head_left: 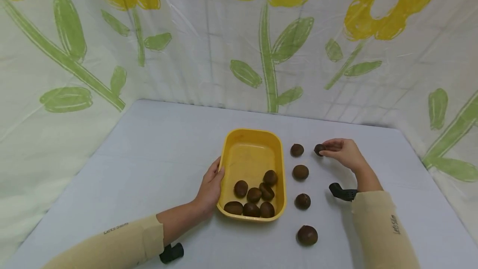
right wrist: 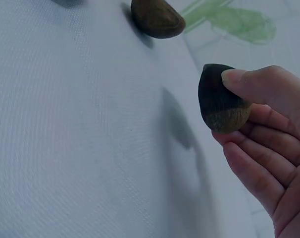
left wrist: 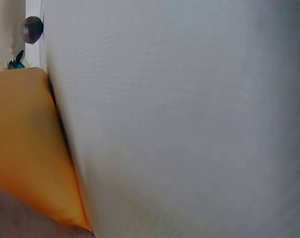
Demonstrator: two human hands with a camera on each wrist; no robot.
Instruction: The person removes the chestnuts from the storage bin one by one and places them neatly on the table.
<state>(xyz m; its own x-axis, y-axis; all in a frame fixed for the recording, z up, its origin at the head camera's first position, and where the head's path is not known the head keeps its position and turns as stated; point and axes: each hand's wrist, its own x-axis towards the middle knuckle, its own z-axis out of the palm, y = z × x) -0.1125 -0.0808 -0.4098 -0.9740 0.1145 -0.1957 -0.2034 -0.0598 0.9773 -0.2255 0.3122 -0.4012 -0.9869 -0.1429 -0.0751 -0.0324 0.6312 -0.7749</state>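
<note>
In the head view, my left hand (head_left: 208, 189) grips the left side of a yellow tray (head_left: 250, 152), thumb over the rim; the wall hides most of its fingers. The tray lies on the pale tabletop (head_left: 164, 148), nearer the far edge at its upper end, with seven chestnuts (head_left: 254, 195) gathered toward its near end. Beside the tray's right wall, four loose chestnuts (head_left: 300, 172) run in a line from near the far edge toward me. My right hand (head_left: 346, 154), toward the tabletop's far right corner, pinches another chestnut (head_left: 319, 150), just right of the farthest one in that line. A black fitting (head_left: 343, 193) sits by my right wrist, and a flower-printed sheet (head_left: 194, 53) hangs beyond the far edge.

The left wrist view adds the tray's smooth outer wall, meeting the tabletop, and a brown round thing past its corner; only a strip of my left hand shows, so its grip cannot be told from here.

The right wrist view shows what the head view cannot: my thumb presses the held chestnut's dark shell, fingers behind its paler base, and the nut is raised, its shadow apart from it. One loose chestnut rests on the tabletop nearby.
</note>
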